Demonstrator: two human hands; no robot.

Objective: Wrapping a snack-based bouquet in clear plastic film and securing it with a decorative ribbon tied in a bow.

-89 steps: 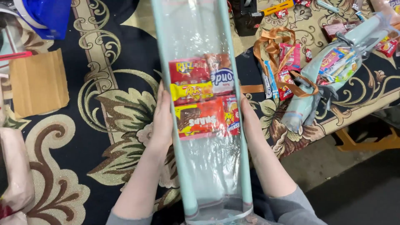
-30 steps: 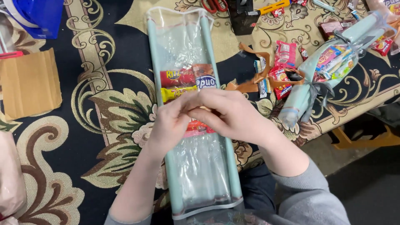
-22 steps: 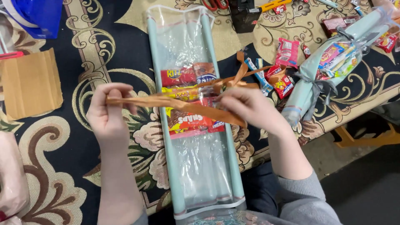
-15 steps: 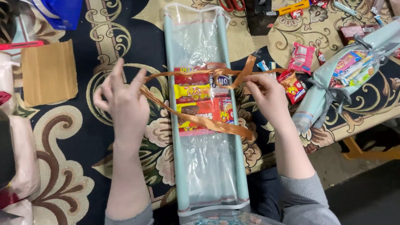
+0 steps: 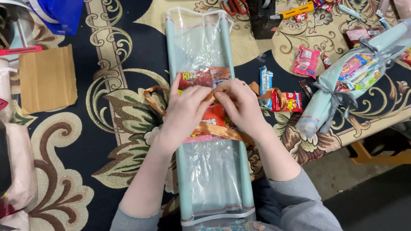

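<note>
Both hands, left hand (image 5: 184,112) and right hand (image 5: 240,105), pinch an orange ribbon (image 5: 222,131) over red snack packets (image 5: 201,79) in a clear sleeve (image 5: 212,175).

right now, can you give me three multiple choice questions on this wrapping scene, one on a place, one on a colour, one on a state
1. Where does the cardboard piece lie?
A. left of the long clear bag
B. inside the bag
C. on the finished bundle

2. What colour is the ribbon around the long clear bag?
A. blue
B. orange-brown
C. white

3. What are the hands doing?
A. resting flat on the cloth, apart
B. both pinching the ribbon together over the snacks
C. holding scissors

Answers: 1 A, it lies on the patterned cloth far to the bag's left. 2 B, the band across the bag is orange-brown. 3 B, the left hand and right hand meet at the ribbon above the snack packs.
</note>
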